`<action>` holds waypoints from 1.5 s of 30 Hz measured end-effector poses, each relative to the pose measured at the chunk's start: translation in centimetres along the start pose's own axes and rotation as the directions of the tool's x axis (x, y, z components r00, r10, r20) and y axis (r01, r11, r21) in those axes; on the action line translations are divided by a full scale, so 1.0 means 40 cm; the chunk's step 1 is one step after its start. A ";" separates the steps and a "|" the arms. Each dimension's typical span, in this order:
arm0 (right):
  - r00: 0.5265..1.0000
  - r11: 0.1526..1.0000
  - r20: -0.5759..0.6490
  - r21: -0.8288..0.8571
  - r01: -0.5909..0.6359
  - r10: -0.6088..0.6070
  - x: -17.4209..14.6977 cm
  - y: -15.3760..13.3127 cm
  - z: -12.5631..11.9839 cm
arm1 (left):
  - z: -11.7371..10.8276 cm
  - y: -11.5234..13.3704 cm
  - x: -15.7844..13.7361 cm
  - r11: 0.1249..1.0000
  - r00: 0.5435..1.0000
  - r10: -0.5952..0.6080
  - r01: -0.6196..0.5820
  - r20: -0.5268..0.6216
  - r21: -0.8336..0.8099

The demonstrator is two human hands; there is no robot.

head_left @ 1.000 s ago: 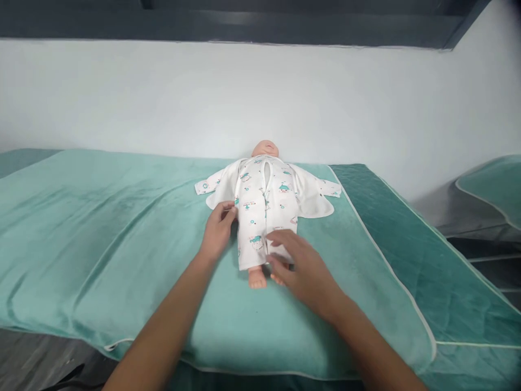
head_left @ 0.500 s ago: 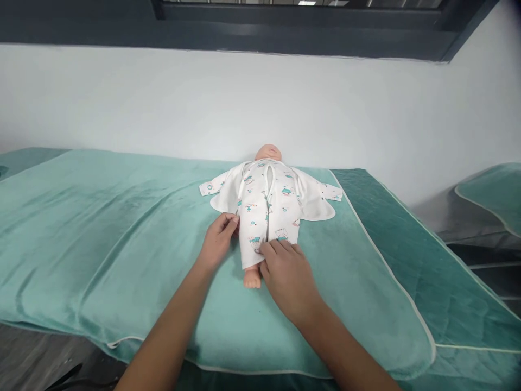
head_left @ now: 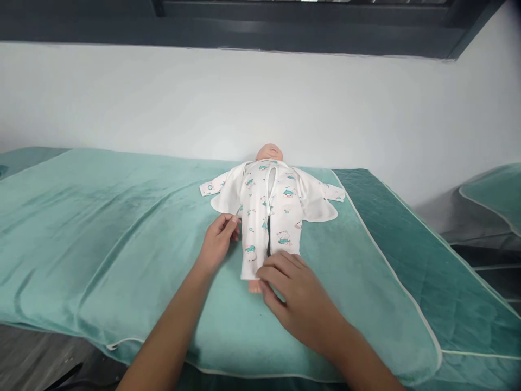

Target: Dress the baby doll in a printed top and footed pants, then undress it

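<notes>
A baby doll (head_left: pixel 270 152) lies on its back, arms spread, in a white printed jacket (head_left: pixel 321 206) whose front flaps are folded out. White trousers (head_left: pixel 252 233) with small animal prints cover its body and legs, with a slit down the middle. At the doll's left-hand side in view, my left hand (head_left: pixel 217 239) is closed, thumb and forefinger together by the trouser edge; what they pinch is hidden. My right hand (head_left: pixel 299 298) pinches the hem of the left-hand trouser leg between thumb and fingertips. Toes of a doll foot (head_left: pixel 254 287) show below that hem; my right hand hides the other leg's end.
Under the doll is a light green blanket (head_left: pixel 122 228) with pale piping, spread over a darker green quilted cover (head_left: pixel 411 239). A white wall (head_left: pixel 203 103) rises close behind the doll's head. Another green padded surface (head_left: pixel 492 190) is at the far right.
My right hand has moved toward me, drawing the trouser leg down so that its hem covers more of the foot. My left hand has stayed in nearly the same place.
</notes>
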State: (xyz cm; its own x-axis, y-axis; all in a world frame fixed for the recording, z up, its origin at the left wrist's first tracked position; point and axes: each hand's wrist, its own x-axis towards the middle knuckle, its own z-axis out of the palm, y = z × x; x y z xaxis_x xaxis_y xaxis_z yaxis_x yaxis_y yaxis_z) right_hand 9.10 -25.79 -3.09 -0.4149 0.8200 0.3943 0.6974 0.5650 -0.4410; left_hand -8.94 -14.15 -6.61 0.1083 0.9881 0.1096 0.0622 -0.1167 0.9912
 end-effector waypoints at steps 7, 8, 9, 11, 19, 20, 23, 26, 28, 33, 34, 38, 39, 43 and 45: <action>0.937 0.958 -0.221 -0.037 -0.285 0.270 -0.088 0.103 0.017 | 0.004 -0.023 0.012 0.964 0.998 0.056 -0.044 -0.041 0.263; 0.927 0.945 -0.214 -0.045 -0.325 0.308 -0.092 0.110 0.025 | 0.006 -0.027 0.018 0.940 0.995 0.088 -0.068 -0.046 0.335; 0.919 0.935 -0.208 -0.047 -0.353 0.336 -0.093 0.115 0.034 | 0.007 -0.032 0.023 0.911 0.991 0.127 -0.101 -0.039 0.400; 0.908 0.923 -0.206 -0.049 -0.380 0.363 -0.086 0.119 0.049 | 0.009 -0.039 0.033 0.846 0.978 0.208 -0.182 0.002 0.500; 0.947 0.965 -0.243 0.209 -0.161 0.211 -0.082 0.076 -0.006 | 0.006 -0.046 0.039 0.790 0.969 0.245 -0.215 0.025 0.575; 0.951 0.964 -0.251 0.237 -0.122 0.182 -0.090 0.067 -0.020 | 0.005 -0.046 0.039 0.788 0.970 0.241 -0.211 0.025 0.578; 0.957 0.963 -0.242 0.252 -0.095 0.158 -0.110 0.058 -0.042 | 0.006 -0.046 0.039 0.768 0.967 0.252 -0.221 0.034 0.601; 0.977 0.973 -0.142 0.191 -0.130 0.159 -0.123 0.075 -0.040 | 0.008 -0.048 0.041 0.719 0.955 0.287 -0.270 0.080 0.640; 0.981 0.979 -0.117 0.151 -0.136 0.154 -0.126 0.086 -0.035 | 0.009 -0.051 0.042 0.683 0.944 0.307 -0.305 0.118 0.664; 0.978 0.996 -0.187 0.043 -0.081 0.087 -0.093 0.055 -0.028 | 0.010 -0.056 0.045 0.673 0.941 0.318 -0.312 0.118 0.671; 0.984 0.998 -0.167 -0.008 -0.069 0.066 -0.080 0.042 -0.024 | 0.009 -0.057 0.045 0.677 0.941 0.318 -0.309 0.113 0.668; 0.997 0.978 -0.054 -0.202 -0.057 0.047 -0.021 0.008 0.009 | 0.007 -0.056 0.044 0.691 0.944 0.313 -0.299 0.101 0.658; 0.999 0.971 -0.033 -0.234 -0.050 0.044 -0.009 0.006 0.018 | 0.006 -0.056 0.044 0.694 0.945 0.311 -0.296 0.097 0.657; 0.999 0.961 -0.022 -0.270 -0.050 0.046 0.017 0.012 0.041 | 0.006 -0.056 0.044 0.677 0.943 0.315 -0.300 0.104 0.672; 0.998 0.978 -0.039 -0.203 -0.046 0.039 0.015 0.013 0.041 | 0.007 -0.056 0.043 0.636 0.935 0.329 -0.322 0.131 0.701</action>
State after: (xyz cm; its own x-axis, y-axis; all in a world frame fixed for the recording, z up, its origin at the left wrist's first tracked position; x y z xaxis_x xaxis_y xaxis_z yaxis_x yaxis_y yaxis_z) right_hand 8.25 -24.86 -4.40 -0.3645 0.8370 0.4080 0.8196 0.4964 -0.2861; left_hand -8.60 -12.20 -8.65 0.2514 0.8725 0.4190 0.7005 -0.4627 0.5433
